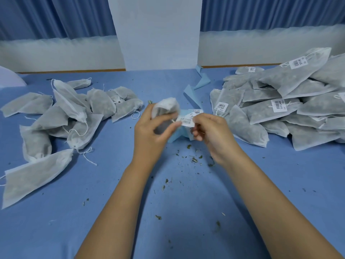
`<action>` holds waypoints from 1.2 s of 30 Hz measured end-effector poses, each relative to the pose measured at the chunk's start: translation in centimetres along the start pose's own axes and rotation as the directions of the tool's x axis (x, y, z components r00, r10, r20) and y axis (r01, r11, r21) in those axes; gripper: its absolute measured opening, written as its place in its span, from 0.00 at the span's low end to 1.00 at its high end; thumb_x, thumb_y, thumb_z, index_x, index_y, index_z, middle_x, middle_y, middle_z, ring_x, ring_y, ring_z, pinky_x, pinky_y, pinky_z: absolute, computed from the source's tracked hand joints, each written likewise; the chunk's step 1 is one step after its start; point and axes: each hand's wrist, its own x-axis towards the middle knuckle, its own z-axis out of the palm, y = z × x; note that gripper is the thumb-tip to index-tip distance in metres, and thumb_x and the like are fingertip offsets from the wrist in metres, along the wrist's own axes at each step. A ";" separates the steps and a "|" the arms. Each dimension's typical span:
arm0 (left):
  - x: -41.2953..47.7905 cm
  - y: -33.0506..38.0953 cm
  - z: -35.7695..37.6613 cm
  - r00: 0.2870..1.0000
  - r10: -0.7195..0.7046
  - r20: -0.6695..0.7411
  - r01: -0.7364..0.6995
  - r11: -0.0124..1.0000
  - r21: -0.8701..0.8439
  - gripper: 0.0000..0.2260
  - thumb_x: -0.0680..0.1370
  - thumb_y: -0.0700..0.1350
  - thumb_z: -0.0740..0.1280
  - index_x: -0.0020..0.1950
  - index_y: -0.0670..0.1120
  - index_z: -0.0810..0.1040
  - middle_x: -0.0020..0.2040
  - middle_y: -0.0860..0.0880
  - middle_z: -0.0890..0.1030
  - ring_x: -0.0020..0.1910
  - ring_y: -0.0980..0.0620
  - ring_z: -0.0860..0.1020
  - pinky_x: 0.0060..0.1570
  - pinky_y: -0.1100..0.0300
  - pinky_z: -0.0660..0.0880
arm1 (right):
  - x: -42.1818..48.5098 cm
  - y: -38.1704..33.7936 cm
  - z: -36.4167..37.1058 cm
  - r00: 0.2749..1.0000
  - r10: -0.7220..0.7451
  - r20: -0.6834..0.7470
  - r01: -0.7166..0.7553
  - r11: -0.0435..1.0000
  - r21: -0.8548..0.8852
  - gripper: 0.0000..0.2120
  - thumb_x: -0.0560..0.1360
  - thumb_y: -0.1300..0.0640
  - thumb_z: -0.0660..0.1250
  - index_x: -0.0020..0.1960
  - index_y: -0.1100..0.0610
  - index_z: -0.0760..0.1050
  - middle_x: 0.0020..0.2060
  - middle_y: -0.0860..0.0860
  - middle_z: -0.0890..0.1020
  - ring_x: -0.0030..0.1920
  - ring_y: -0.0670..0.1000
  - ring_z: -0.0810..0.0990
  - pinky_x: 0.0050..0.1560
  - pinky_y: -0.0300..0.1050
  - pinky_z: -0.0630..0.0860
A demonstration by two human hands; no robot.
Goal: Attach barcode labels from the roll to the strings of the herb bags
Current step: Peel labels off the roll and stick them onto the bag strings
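Observation:
My left hand [151, 128] grips a white mesh herb bag [164, 107] above the middle of the table, its string end pointing right. My right hand [209, 129] pinches a white barcode label [187, 122] against that string, right beside my left thumb. Under both hands lies the blue label backing strip [194, 98] with more labels [197, 111] on it. Whether the label is stuck to the string cannot be told.
A heap of unlabelled herb bags [61, 116] lies at the left, and a stack of labelled bags [280, 107] at the right. Herb crumbs [194, 159] are scattered on the blue tablecloth [115, 184]. A white panel [158, 34] and blue curtains stand behind.

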 end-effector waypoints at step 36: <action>0.2 1.0 -0.4 0.960 -0.231 0.160 0.268 0.922 -0.280 0.18 0.76 0.34 0.69 0.55 0.57 0.80 0.40 0.66 0.77 0.38 0.72 0.74 0.43 0.79 0.67 | 0.4 0.8 0.2 0.886 -0.464 -0.001 0.378 0.724 -0.577 0.16 0.64 0.49 0.79 0.36 0.55 0.74 0.27 0.44 0.72 0.29 0.43 0.69 0.33 0.32 0.66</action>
